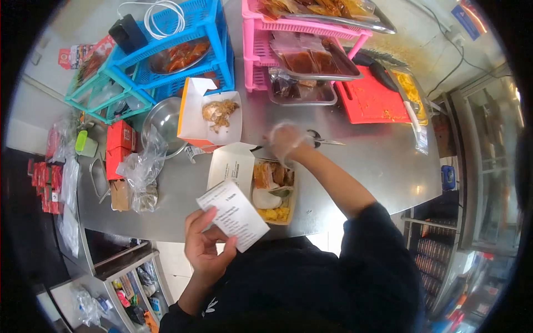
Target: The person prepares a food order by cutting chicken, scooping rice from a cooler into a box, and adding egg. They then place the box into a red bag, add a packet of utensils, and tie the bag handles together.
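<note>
My left hand point(204, 244) holds a white printed receipt point(233, 213) close to my body, in front of the counter edge. My right hand point(286, 141), in a thin clear plastic glove, reaches out over the steel counter point(355, 155), just beyond an open food box point(272, 188) filled with meat, rice and yellow pieces. Whether its fingers hold anything I cannot tell. Scissors point(322, 140) lie right beside that hand. A second open box point(214, 116) with a small portion of fried food sits farther left.
A blue rack point(183, 44) and a pink rack point(300, 33) with metal trays of food stand at the back. A red cutting board point(369, 100) lies at right. A steel bowl point(161, 125), plastic bags point(141, 166) and red packets point(119, 147) crowd the left.
</note>
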Demonstrator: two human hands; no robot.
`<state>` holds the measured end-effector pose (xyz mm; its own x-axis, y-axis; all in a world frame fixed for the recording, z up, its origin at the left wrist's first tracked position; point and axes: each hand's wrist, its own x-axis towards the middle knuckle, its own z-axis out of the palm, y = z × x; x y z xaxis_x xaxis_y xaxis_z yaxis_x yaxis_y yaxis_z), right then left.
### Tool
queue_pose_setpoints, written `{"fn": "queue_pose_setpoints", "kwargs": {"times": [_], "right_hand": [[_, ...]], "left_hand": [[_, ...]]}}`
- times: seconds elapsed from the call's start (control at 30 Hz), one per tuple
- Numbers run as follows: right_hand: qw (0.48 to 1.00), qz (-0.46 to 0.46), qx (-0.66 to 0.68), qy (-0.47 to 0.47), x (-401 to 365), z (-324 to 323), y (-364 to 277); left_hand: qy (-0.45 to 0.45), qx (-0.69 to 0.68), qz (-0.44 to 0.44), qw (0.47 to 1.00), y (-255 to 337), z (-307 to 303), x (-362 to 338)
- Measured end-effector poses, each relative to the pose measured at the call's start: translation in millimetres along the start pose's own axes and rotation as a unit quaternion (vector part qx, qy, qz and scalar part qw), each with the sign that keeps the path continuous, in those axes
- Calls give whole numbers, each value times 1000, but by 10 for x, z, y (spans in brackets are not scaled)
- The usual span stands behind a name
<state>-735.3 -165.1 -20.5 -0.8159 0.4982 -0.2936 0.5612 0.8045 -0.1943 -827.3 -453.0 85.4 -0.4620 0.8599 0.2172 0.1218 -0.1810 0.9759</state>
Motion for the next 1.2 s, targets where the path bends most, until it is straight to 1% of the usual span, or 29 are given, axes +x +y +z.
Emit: {"fn": "queue_pose_setpoints", "kwargs": {"times": [0.07, 0.13, 0.2, 0.23, 0.27, 0.3, 0.33, 0.4, 0.43, 0.47, 0.5, 0.53, 0.57, 0.6, 0.63, 0.67, 0.7, 0.73, 0.77, 0.83, 0.87, 0.9, 0.93, 0.97, 1.0, 1.03, 1.07, 1.13, 1.2], "right_hand": [[1000, -19, -10, 18, 296, 309, -56], [998, -35, -23, 37, 479, 389, -97], [998, -20, -10, -51, 464, 257, -120], [998, -18, -5, -57, 451, 337, -38], [997, -36, -50, -49, 427, 442, 80], [993, -51, -97, -40, 344, 462, 174], [994, -44, -96, -43, 226, 478, 299], [999, 19, -33, 3, -185, 252, 516], [999, 28, -34, -3, -386, 207, 633], [997, 72, 21, 32, -591, 176, 747], [988, 115, 74, 69, -802, 142, 848], [979, 138, 100, 113, -1057, 91, 892], [967, 159, 124, 159, -1326, 89, 929], [969, 142, 96, 176, -1589, 248, 1085], [971, 123, 68, 193, -1831, 407, 1197], [959, 161, 103, 210, -2090, 327, 1098], [944, 196, 139, 226, -2335, 246, 981], [940, 196, 146, 239, -2517, 436, 998], [935, 195, 154, 253, -2644, 622, 1007], [942, 198, 144, 228, -2773, 706, 845], [950, 200, 130, 204, -2791, 733, 789], [954, 170, 109, 224, -2765, 813, 770], [953, 171, 111, 223, -2728, 875, 759], [953, 159, 121, 227, -2672, 925, 763], [954, 146, 131, 229, -2613, 977, 778], [957, 126, 107, 240, -2555, 1035, 813], [957, 126, 109, 237, -2498, 1033, 827], [966, 145, 118, 177, -2403, 1022, 832], [967, 127, 112, 191, -2390, 1046, 815]], "left_hand": [[-5, 28, -7, 1000, -143, 178, -48], [-77, 88, -59, 991, -326, 385, -83], [-182, 64, -159, 968, -492, 616, -102], [-229, 89, -123, 961, -647, 763, -135], [-276, 110, -85, 951, -789, 928, -166], [-312, 102, -106, 939, -848, 1102, -170], [-348, 92, -125, 924, -906, 1279, -171], [-359, 78, -131, 921, -1155, 1641, -211], [-364, 69, -138, 918, -1316, 1804, -242], [-370, 61, -140, 916, -1548, 1954, -277], [-343, 67, -118, 929, -1810, 2098, -306], [-315, 74, -96, 941, -1950, 2210, -295], [-321, 70, -98, 940, -1981, 2271, -227], [-320, 198, -25, 926, -2009, 2299, -131], [-311, 322, 50, 893, -2028, 2313, -48], [-313, 319, 47, 893, -1993, 2312, 30], [-344, 352, 22, 870, -1914, 2288, 117], [-375, 385, -3, 843, -1864, 2264, 176], [-376, 387, -5, 842, -1855, 2250, 204], [-364, 409, 45, 836, -1859, 2226, 228], [-369, 409, 44, 833, -1881, 2215, 235], [-358, 415, 57, 835, -1900, 2207, 243], [-347, 420, 70, 836, -1919, 2215, 251], [-348, 420, 70, 835, -1901, 2234, 277], [-354, 430, 44, 829, -1883, 2245, 299], [-360, 440, 17, 822, -1867, 2249, 314], [-362, 441, 13, 822, -1876, 2246, 315], [-368, 448, 25, 815, -1894, 2239, 318], [-378, 448, 20, 810, -1862, 2231, 327]]}}
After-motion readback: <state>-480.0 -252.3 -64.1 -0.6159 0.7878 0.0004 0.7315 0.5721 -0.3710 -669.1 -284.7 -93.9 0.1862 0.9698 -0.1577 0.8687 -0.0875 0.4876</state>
